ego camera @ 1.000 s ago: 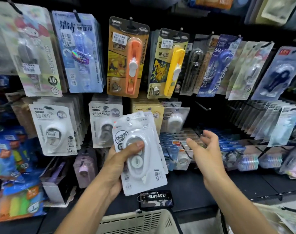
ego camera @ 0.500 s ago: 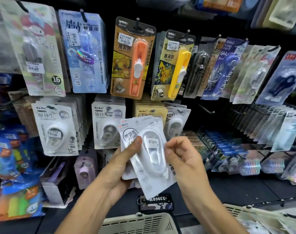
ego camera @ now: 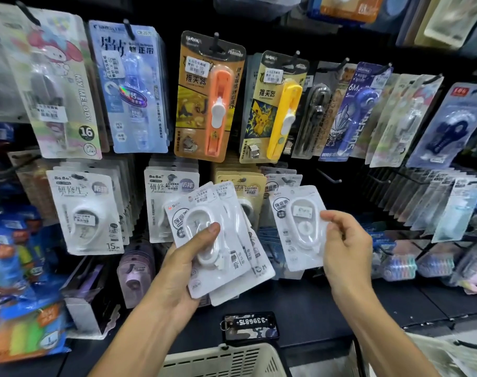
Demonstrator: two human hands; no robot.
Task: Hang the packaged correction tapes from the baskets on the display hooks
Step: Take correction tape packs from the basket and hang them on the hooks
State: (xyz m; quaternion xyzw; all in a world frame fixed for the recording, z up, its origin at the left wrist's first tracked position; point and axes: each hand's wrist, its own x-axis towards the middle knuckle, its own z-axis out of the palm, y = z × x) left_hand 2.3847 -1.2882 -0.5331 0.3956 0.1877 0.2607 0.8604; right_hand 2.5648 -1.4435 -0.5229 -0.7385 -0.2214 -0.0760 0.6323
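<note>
Left hand (ego camera: pixel 188 265) grips a fanned stack of packs (ego camera: pixel 226 248), thumb pressed on top as supply; right hand (ego camera: pixel 346 246) pinches 1 pack (ego camera: pixel 300 227) by its edge, top hole clear above the fingers for an empty hook (ego camera: pixel 330 176).

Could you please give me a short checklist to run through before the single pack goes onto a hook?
1. Single white pack separated from the rest: ok, the right hand pinches it alone at its right edge.
2. Remaining stack secure: ok, the left hand grips it, thumb across the front.
3. Free hook available: ok, a bare hook sticks out up and right of the pack.
4. Pack upright, printed face outward: ok.
5. Hang hole lined up with the hook: not ok, the pack's top sits below and left of the hook tip.
6. Hang hole intact: cannot tell.
</note>
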